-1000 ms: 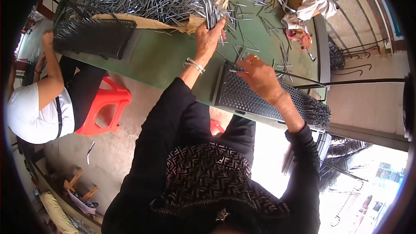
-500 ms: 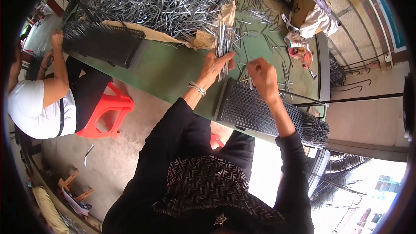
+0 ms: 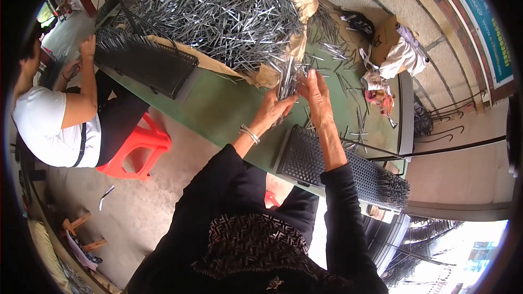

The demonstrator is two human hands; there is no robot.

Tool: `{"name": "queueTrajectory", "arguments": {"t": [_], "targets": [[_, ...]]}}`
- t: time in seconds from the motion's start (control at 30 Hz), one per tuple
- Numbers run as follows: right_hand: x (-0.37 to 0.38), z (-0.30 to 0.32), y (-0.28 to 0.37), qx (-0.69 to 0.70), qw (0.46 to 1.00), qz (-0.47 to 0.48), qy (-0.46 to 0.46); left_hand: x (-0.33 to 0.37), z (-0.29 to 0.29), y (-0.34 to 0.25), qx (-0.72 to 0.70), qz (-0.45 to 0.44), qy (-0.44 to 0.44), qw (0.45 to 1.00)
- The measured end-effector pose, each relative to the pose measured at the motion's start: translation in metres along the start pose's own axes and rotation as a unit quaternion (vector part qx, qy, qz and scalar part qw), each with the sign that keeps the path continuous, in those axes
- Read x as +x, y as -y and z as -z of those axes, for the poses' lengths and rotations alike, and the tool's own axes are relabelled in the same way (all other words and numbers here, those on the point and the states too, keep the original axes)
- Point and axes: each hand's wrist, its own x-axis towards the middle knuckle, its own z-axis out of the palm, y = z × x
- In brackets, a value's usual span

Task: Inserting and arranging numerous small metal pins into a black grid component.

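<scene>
Black sleeves point(image 3: 348, 215) stop partway along both forearms. Silvery bangles point(image 3: 249, 134) circle the left wrist. The dark front panel point(image 3: 259, 245) carries a pale zigzag pattern above black trousers point(image 3: 299, 205).

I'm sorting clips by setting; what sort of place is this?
Likely a small workshop: heaped metallic sticks on a green table, a perforated rack, and a co-worker at a second rack.
</scene>
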Motion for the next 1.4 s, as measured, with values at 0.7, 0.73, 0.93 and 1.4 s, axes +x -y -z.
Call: {"name": "queueTrajectory", "arguments": {"t": [0.7,0.73,0.93,1.4], "targets": [[-0.041,-0.078,-0.055,-0.244,0.964,0.108,-0.014,-0.036,0.035,0.045,0.171,-0.153,-0.137,0.964],[-0.037,-0.075,-0.058,-0.243,0.964,0.109,-0.012,-0.034,0.04,0.048,0.172,-0.154,-0.139,0.963],[0.041,0.002,-0.05,-0.314,0.946,0.064,0.044,-0.043,0.038,0.023,0.11,-0.029,-0.168,0.979],[0.05,-0.002,-0.078,-0.737,0.635,0.007,0.232,-0.039,0.056,0.033,-0.145,0.024,-0.242,0.959]]}}
